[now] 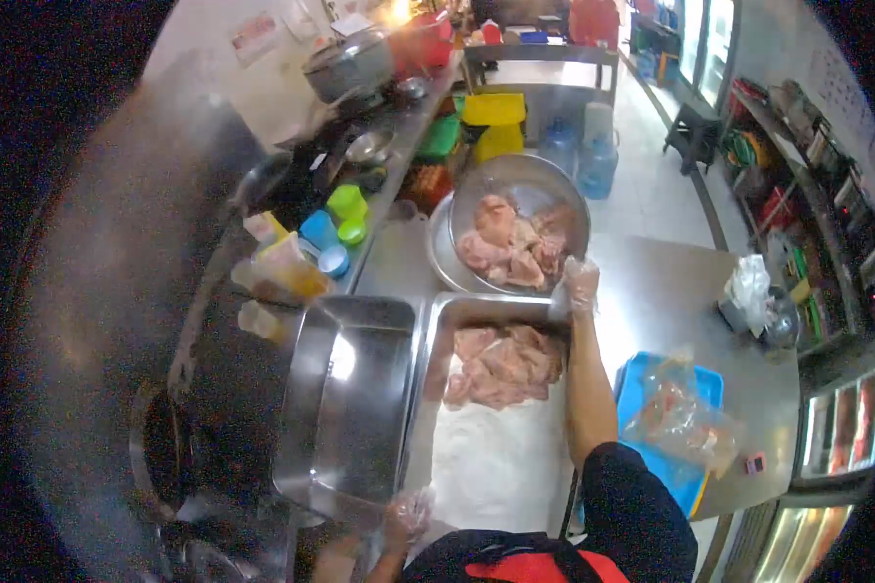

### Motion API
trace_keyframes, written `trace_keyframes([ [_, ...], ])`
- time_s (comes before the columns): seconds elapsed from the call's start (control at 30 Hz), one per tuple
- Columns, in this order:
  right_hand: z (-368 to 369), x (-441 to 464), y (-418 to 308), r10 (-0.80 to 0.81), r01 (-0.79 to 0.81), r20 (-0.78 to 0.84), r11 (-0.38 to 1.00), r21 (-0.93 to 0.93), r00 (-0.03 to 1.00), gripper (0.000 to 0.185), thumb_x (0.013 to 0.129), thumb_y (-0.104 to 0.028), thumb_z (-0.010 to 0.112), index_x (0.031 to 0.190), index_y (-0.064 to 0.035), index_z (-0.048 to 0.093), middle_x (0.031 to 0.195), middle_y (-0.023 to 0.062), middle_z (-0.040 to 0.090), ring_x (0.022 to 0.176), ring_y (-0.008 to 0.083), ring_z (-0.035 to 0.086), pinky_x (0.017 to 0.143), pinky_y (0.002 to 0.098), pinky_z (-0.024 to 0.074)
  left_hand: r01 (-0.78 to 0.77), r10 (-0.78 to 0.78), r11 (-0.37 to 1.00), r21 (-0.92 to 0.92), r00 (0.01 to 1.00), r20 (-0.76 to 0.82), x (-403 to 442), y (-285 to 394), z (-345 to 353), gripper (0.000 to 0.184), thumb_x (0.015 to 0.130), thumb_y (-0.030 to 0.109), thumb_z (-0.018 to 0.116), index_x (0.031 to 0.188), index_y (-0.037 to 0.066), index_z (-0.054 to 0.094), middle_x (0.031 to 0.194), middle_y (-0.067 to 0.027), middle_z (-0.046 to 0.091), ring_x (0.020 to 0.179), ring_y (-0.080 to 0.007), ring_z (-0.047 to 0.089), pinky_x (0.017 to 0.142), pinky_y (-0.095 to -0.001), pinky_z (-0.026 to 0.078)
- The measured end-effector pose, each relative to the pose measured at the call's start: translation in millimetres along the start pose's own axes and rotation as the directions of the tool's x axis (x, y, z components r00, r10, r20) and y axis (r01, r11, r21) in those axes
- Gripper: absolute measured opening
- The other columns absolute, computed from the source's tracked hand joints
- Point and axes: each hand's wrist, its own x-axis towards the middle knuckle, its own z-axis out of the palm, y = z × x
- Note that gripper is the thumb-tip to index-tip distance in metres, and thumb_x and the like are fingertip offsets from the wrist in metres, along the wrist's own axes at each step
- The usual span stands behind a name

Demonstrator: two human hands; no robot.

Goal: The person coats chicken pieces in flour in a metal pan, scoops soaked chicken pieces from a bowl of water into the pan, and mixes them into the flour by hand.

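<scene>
My right hand (580, 282), in a clear plastic glove, grips the near right rim of a round metal bowl (578, 185) that holds raw meat pieces (515, 243). The bowl overlaps another round metal dish. Below it, a steel tray (421, 418) contains white powder (496, 457) with raw meat (506, 364) lying on its far part. My left hand (410, 513), also gloved, is at the near left corner of that tray; its fingers are too blurred to read. To the left sits a deep empty steel pan (345, 398).
On the right of the steel table (651, 282) lies a blue tray (710, 389) with a plastic bag (681, 418). A small pink timer (755, 463) and a white bag (747, 287) are farther right. Bottles and cups (335, 233) stand at left.
</scene>
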Motion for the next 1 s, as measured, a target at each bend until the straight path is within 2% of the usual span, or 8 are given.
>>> trace_keyframes([
  [0.33,14.2,2.1,17.8,0.220,-0.220,0.014,0.964,0.151,0.975,0.032,0.077,-0.026,0.055,0.059,0.0003,0.054,0.053,0.0173,0.054,0.048,0.0309,0.053,0.047,0.0423,0.0396,-0.194,0.162,0.900,0.390,0.980,0.113,-5.7,-32.9,32.9,0.043,0.078,0.043,0.049,0.102,0.007,0.057,0.101,-0.0094,0.058,0.092,-0.0252,0.054,0.080,-0.0417,0.039],
  [0.47,0.5,-0.7,-2.8,0.210,-0.209,0.016,0.958,0.198,0.978,0.031,0.077,-0.026,0.055,0.059,-0.0002,0.055,0.052,0.0170,0.054,0.047,0.0291,0.053,0.045,0.0410,0.0398,-0.089,-0.078,0.855,0.510,0.952,0.297,3.8,-6.6,6.0,0.037,0.078,0.041,0.050,0.095,0.009,0.060,0.091,-0.0086,0.061,0.085,-0.0264,0.055,0.078,-0.0395,0.040],
  [0.5,-13.9,-0.8,-26.3,0.280,-0.282,0.049,0.911,0.302,0.959,0.029,0.078,-0.024,0.055,0.060,-0.0010,0.056,0.053,0.0170,0.055,0.047,0.0291,0.054,0.046,0.0406,0.0404,-0.083,0.104,0.844,0.530,0.995,-0.009,-9.2,-40.0,39.5,0.030,0.077,0.037,0.051,0.088,0.010,0.060,0.080,-0.0074,0.062,0.075,-0.0265,0.056,0.074,-0.0383,0.040],
  [0.57,-1.1,7.3,-8.8,0.293,-0.286,0.004,0.933,0.219,0.956,0.024,0.078,-0.021,0.055,0.063,-0.0021,0.056,0.053,0.0154,0.055,0.047,0.0300,0.053,0.045,0.0406,0.0402,-0.115,0.123,0.988,0.105,0.989,-0.078,6.4,-11.1,23.7,0.030,0.077,0.037,0.052,0.088,0.011,0.060,0.083,-0.0072,0.062,0.078,-0.0264,0.056,0.076,-0.0385,0.040],
  [0.67,11.2,-3.1,17.5,0.120,-0.117,-0.021,0.987,0.111,0.993,0.021,0.075,-0.022,0.056,0.069,-0.0017,0.058,0.056,0.0160,0.056,0.050,0.0336,0.054,0.046,0.0428,0.0403,-0.282,0.165,0.796,0.535,0.952,0.256,6.6,-7.3,0.2,0.034,0.078,0.036,0.053,0.099,0.011,0.059,0.099,-0.0064,0.061,0.095,-0.0229,0.055,0.086,-0.0387,0.039],
  [0.77,13.5,-3.7,20.9,0.184,-0.178,-0.050,0.978,0.109,0.982,0.024,0.075,-0.024,0.057,0.070,-0.0008,0.059,0.056,0.0174,0.057,0.052,0.0343,0.056,0.048,0.0433,0.0416,-0.345,0.480,0.648,0.679,0.877,-0.012,-10.1,-9.9,6.1,0.036,0.080,0.036,0.051,0.105,0.011,0.056,0.107,-0.0084,0.058,0.100,-0.0237,0.052,0.086,-0.0395,0.039],
  [0.93,-10.4,4.6,-30.1,0.273,-0.267,-0.050,0.958,0.099,0.961,0.025,0.077,-0.023,0.055,0.067,0.0000,0.057,0.055,0.0170,0.056,0.050,0.0326,0.056,0.047,0.0413,0.0420,0.010,-0.022,0.996,0.093,0.991,0.128,-16.1,-62.3,56.1,0.035,0.083,0.035,0.047,0.108,0.011,0.053,0.108,-0.0124,0.054,0.095,-0.0284,0.051,0.081,-0.0414,0.041],
  [1.0,-6.8,3.0,-22.3,0.225,-0.221,-0.032,0.970,0.106,0.974,0.026,0.077,-0.023,0.055,0.067,0.0012,0.056,0.053,0.0166,0.055,0.048,0.0309,0.055,0.046,0.0411,0.0409,-0.045,0.036,0.987,0.151,0.997,0.063,-14.4,-55.7,48.9,0.033,0.080,0.034,0.049,0.102,0.010,0.056,0.102,-0.0125,0.056,0.092,-0.0298,0.053,0.076,-0.0433,0.042],
])
